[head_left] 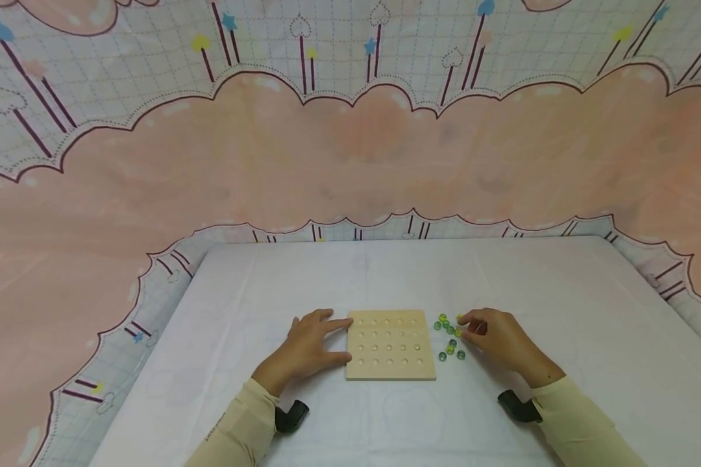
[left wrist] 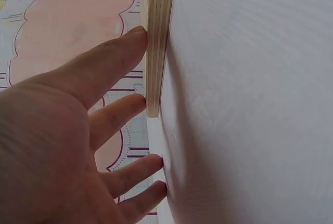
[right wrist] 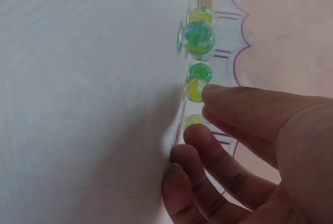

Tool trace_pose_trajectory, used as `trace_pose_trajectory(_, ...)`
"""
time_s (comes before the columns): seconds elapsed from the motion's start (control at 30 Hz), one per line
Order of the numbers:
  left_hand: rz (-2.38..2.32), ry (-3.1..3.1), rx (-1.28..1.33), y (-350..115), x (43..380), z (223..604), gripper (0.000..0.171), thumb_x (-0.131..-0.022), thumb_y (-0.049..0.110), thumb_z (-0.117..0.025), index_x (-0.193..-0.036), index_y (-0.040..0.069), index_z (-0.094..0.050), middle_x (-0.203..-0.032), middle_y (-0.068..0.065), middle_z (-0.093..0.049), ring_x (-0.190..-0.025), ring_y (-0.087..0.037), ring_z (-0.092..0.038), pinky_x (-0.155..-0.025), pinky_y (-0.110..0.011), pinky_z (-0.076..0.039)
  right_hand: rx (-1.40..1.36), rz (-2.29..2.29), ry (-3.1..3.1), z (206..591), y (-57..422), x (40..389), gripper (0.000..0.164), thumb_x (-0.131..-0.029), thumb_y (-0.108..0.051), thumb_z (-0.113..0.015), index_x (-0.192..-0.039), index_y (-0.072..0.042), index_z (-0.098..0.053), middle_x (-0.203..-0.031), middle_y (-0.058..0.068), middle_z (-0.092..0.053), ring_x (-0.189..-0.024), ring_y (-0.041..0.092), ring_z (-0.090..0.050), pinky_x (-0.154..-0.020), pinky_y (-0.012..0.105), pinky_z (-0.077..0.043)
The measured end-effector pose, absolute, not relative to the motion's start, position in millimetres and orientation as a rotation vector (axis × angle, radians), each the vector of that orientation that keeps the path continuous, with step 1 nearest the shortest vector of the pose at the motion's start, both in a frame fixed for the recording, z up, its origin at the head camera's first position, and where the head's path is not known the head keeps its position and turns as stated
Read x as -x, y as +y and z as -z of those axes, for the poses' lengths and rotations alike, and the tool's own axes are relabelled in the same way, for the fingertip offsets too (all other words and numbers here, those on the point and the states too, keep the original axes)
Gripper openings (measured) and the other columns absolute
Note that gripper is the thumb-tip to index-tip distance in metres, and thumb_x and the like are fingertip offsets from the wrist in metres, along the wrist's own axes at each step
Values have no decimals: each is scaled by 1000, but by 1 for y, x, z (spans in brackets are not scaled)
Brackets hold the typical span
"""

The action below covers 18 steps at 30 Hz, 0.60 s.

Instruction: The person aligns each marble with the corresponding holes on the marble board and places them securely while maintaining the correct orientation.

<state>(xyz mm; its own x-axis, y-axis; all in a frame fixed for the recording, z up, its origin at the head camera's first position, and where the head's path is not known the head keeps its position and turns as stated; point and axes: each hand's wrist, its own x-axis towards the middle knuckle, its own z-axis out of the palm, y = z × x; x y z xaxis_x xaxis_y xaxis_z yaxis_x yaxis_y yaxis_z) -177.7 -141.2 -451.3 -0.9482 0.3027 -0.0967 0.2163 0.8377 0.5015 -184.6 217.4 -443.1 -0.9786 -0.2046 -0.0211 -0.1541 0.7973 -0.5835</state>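
Here's the left hand (head_left: pixel 306 344), spread, thumb and forefinger touching the nine o'clock edge of the wooden board (head_left: pixel 390 370), flat on the white desk (head_left: pixel 304 279) | green and yellow marbles (head_left: pixel 450 330) loose at its three o'clock | right hand (head_left: pixel 499 337) at their three o'clock, fingers bent beside a marble, pinching or not, can't tell!
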Motion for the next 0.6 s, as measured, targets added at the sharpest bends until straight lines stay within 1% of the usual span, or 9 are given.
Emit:
trace_pose_trajectory(0.1, -775, 2803, -396, -142, 178, 452, 66, -82, 39, -82, -142, 28, -58, -159, -15, -39, -152, -37, -27, -118, -72, -6, 291, 921, 2898, 444, 217, 184, 22, -87, -5, -75, -109, -5, -74, -89, 3, -69, -80, 15, -58, -67, 26, -49)
trace_pose_trajectory(0.27, -800, 2758, -376, -142, 178, 452, 66, -83, 38, -81, -143, 27, -56, -162, -15, -34, -155, -38, -17, -118, -72, 2, 300, 911, 2899, 446, 217, 183, 22, -87, -5, -74, -109, -6, -74, -89, 2, -68, -80, 15, -58, -69, 28, -49)
trace_pose_trajectory(0.4, -813, 2745, -370, -141, 177, 452, 67, -83, 38, -81, -144, 28, -56, -162, -15, -32, -155, -39, -15, -118, -71, 5, 299, 911, 2899, 448, 217, 183, 22, -87, -5, -74, -109, -6, -73, -89, 2, -68, -81, 15, -58, -70, 29, -50)
trace_pose_trajectory(0.6, -817, 2742, -385, -142, 176, 452, 67, -84, 38, -80, -145, 27, -55, -163, -16, -30, -155, -39, -14, -117, -72, 5, 288, 915, 2893, 449, 217, 183, 21, -87, -4, -74, -108, -6, -73, -91, 3, -69, -82, 16, -60, -73, 32, -51)
